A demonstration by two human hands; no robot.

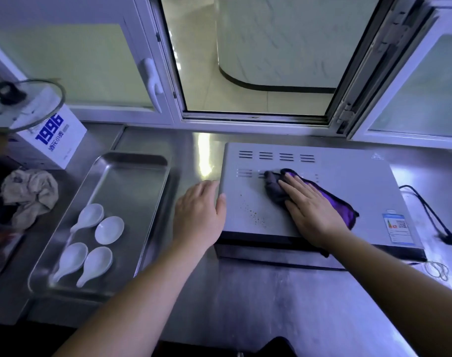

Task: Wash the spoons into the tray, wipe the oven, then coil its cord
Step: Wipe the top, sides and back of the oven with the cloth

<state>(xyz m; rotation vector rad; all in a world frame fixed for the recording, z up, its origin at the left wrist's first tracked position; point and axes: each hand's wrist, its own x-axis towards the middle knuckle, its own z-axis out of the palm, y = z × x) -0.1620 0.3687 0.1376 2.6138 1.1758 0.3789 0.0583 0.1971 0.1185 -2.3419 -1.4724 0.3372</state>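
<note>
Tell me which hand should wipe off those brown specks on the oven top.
Right. The right hand already presses flat on the purple cloth on the oven top, just beside the brown specks. The left hand has no cloth and rests at the oven's left edge, probably better kept steadying it.

Head-worn wide-angle view, looking forward and down, close over steel counter [258, 292]
</note>
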